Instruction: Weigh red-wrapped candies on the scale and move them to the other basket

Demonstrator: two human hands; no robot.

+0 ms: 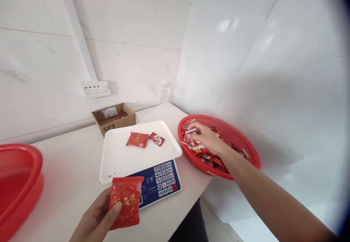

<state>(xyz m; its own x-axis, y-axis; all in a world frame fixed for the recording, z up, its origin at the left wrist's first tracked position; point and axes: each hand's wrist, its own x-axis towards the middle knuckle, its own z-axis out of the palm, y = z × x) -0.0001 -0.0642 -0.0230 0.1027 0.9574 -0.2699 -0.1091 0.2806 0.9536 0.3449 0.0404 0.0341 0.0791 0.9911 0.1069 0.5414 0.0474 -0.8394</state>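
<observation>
My left hand (101, 212), low in view, pinches a red packet (127, 202) with gold print, thumb across its front. The packet covers part of the blue keypad panel of a scale (149, 181). On the scale's white tray (120, 161) lie a similar red packet (138, 139) and a smaller dark red sachet (157, 138). My right hand (203, 136) reaches into the red basket (246, 145) at the right, fingers bent among small wrapped packets (213, 161). Its thumb and forefinger close around something I cannot make out.
An open cardboard box (117, 121) with red packets inside stands behind the tray. Another red basket (24, 176) is at the left edge. A clear plastic bottle (164, 94) stands in the corner, and a power socket (96, 88) is on the wall.
</observation>
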